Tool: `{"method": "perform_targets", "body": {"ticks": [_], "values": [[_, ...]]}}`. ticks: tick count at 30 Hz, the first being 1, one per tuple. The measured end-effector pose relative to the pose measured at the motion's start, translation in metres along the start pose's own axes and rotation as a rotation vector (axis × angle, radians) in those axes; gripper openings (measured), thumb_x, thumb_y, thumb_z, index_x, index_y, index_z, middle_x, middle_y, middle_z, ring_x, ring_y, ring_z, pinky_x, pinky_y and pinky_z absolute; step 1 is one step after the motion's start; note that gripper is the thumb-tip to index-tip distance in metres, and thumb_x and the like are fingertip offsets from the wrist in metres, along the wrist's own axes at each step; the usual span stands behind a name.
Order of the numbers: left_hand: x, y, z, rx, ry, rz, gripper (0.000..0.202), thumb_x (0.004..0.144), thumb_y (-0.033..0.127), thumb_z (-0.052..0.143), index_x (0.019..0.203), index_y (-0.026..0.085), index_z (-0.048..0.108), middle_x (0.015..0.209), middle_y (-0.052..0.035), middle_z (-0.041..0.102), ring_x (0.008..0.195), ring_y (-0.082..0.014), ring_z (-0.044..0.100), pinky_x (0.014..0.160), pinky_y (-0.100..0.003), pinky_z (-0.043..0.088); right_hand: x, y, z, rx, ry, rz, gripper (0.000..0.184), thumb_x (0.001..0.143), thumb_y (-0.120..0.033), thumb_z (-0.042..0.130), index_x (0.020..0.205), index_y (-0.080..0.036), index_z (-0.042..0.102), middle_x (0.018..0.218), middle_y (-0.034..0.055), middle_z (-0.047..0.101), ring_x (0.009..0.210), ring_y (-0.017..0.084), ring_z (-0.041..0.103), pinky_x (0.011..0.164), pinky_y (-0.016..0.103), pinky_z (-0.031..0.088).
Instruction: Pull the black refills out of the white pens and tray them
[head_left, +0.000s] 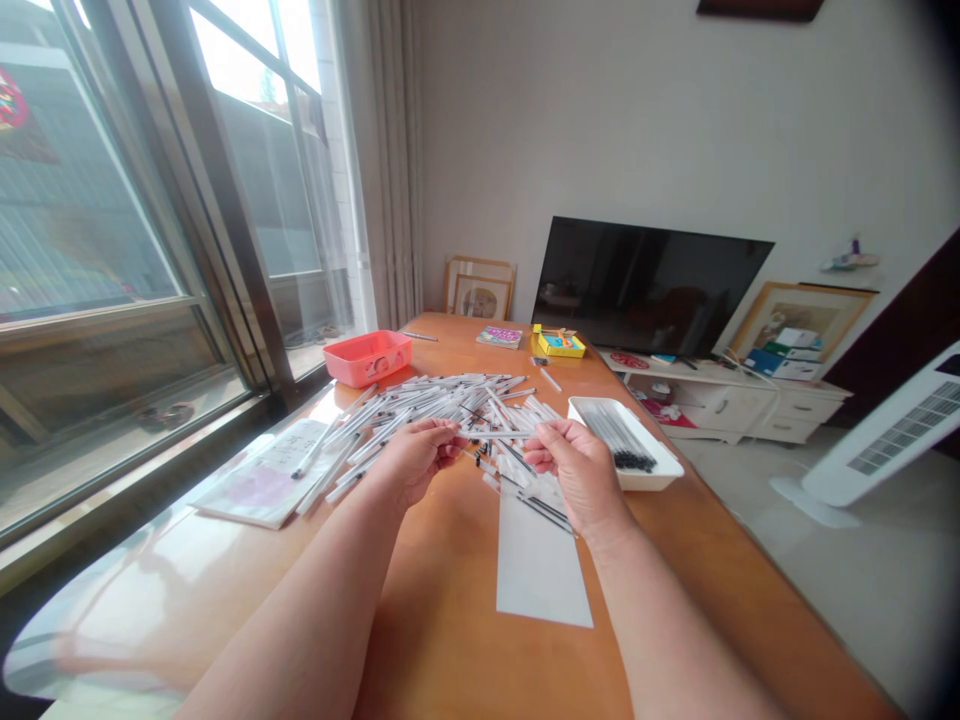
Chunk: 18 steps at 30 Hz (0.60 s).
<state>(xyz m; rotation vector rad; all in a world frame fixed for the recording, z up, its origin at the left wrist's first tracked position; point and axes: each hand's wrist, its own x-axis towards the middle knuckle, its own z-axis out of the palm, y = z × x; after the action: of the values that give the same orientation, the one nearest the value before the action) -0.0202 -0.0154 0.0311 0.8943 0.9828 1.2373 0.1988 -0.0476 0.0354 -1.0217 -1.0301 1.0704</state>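
My left hand (pixel 427 458) and my right hand (pixel 576 462) are raised over the middle of the wooden table, fingers pinched. Between them a slim, pale pen barrel (pixel 496 434) lies level, one end at each hand's fingertips. Just behind is a wide heap of translucent pens (pixel 420 405), many with black ends. Several thin black refills (pixel 546 512) rest on a white sheet of paper (pixel 544 585) below my right hand. Beyond that hand, a white tray (pixel 667 478) holds a row of clear pens (pixel 619 430) with black ends.
A red plastic basket (pixel 360 365) stands at the back left, behind the heap. A booklet (pixel 255 495) lies at the left, pens over its edge. Farther back are a colourful book (pixel 499 337) and a yellow box (pixel 562 347). Windows line the left side.
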Motion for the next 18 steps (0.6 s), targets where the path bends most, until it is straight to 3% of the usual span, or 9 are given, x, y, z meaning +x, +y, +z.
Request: {"method": "perform_targets", "body": {"ticks": [18], "values": [[0.0018,-0.0008,-0.0011,-0.048,0.006,-0.01,0.023,0.067,0.021,0.082,0.08,0.011,0.067,0.076,-0.0091,0.067,0.062,-0.0115,0.056,0.061,-0.025,0.044,-0.0052,0.001,0.0046,-0.06,-0.073,-0.043,0.029,0.082,-0.045,0.072,0.09,-0.018,0.064,0.082,0.0051,0.073,0.067,0.016,0.069,0.061,0.026,0.051]]}}
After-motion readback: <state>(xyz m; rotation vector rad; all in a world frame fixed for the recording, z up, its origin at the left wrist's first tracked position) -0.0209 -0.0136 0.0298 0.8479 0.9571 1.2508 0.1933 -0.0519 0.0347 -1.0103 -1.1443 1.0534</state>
